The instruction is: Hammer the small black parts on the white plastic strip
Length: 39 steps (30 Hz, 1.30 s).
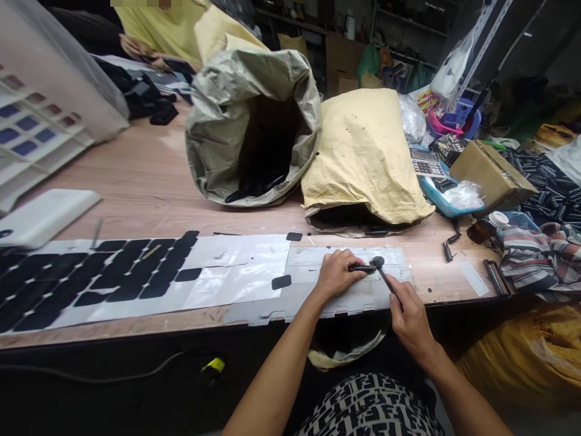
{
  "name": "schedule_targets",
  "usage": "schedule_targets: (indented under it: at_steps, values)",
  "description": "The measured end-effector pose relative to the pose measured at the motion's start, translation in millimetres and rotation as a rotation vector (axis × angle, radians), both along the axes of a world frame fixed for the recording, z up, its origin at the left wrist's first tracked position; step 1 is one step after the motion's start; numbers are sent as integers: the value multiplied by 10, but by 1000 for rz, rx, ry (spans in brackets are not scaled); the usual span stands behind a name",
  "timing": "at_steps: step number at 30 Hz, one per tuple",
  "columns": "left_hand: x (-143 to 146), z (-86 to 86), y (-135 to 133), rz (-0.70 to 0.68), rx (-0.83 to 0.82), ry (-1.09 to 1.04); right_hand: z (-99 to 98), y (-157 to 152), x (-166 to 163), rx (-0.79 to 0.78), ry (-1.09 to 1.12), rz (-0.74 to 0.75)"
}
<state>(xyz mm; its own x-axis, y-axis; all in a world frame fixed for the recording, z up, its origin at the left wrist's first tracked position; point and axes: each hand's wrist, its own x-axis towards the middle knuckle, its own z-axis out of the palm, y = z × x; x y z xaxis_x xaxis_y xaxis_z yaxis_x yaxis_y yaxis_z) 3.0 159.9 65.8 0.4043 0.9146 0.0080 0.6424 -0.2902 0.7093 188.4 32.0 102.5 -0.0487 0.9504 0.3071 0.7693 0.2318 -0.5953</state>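
My left hand (336, 275) is closed on a slim black cylindrical piece (363, 268) that lies along the grey board (302, 297) on the table. What the piece is exactly, I cannot make out. In my right hand (411, 315) is a small hammer (382, 274), gripped by its handle. Its dark round head is at the right end of the black piece; whether they touch is unclear. Left of my hands, a white sheet (236, 272) carries several rows of flat black rounded pieces (157, 266). One more black piece (281, 281) sits on the sheet's right edge.
An open sack (204, 139) with dark contents and a yellow sack (363, 151) stand behind the board. A white crate (59, 145) is at left. At right are a calculator (426, 162), a cardboard box (492, 175) and a brown bottle (482, 230). Another person (158, 30) sits across the table.
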Motion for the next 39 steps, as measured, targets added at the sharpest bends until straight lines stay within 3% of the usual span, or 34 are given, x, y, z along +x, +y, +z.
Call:
schedule_targets:
  at_steps: [15,18,22,26,30,39]
  values:
    - [11,-1,12,46,36,-50,12,101,-93,-55,-33,45]
    - [13,0,17,40,40,-53,-2,203,7,-9,-105,-16]
    - [4,7,6,35,62,-47,-69,439,233,57,-360,-208]
    - [-33,22,-26,-16,104,-87,-209,621,387,115,-570,-282]
    - [-58,26,-47,-88,114,-146,-313,654,407,171,-588,-298]
    - [-37,-48,-36,12,84,-173,-309,626,389,149,-586,-295]
